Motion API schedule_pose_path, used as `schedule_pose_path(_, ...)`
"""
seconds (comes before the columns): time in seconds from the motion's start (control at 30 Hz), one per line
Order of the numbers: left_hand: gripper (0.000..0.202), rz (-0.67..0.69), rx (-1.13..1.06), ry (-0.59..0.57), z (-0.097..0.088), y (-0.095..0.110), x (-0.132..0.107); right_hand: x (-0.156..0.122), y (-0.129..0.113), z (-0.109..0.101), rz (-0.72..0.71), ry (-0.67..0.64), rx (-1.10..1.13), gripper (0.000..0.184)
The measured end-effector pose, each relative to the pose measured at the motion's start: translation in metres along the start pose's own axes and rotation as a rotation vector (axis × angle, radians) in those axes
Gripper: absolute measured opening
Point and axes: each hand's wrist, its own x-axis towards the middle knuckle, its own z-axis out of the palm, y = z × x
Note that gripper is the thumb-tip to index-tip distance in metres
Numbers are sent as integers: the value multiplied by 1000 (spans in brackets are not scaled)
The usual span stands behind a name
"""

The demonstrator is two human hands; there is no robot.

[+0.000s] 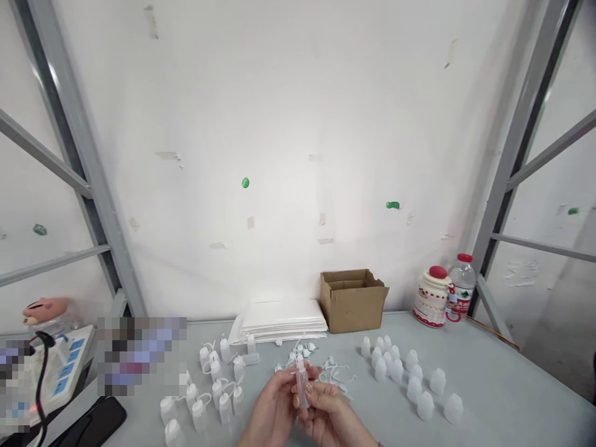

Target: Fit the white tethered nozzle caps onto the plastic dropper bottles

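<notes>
A small translucent dropper bottle (302, 391) with a white tip stands nearly upright between my hands at the front middle of the table. My right hand (328, 406) pinches its body with the thumb in front. My left hand (275, 397) closes round it from the other side, fingers near the neck. Just behind lie loose white caps with thin straps (333, 372), partly hidden by my hands. To the left stand several small bottles (225, 406) with strapped caps; one bottle (251, 359) lies on its side. On the right, several translucent bottles (414, 388) stand without straps.
Against the wall are a stack of white sheets (284, 320) and an open cardboard box (356, 310). A patterned jar (433, 301) and a red-capped water bottle (462, 282) stand at the back right. A black phone (95, 425) and a power strip (69, 366) lie at left.
</notes>
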Motion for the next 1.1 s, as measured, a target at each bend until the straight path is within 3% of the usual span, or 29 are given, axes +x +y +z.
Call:
schedule_pose_path(0.3,29,75,126,-48,-3,3,-2,-1,-1,2,6,-26,36,25)
schedule_pose_path(0.7,16,195,70,-46,3,3,-4,-3,-9,6,-129,89,-259,29)
schedule_pose_path(1.1,21,194,94,-74,6,2,-3,-4,-9,6,-106,64,-257,26)
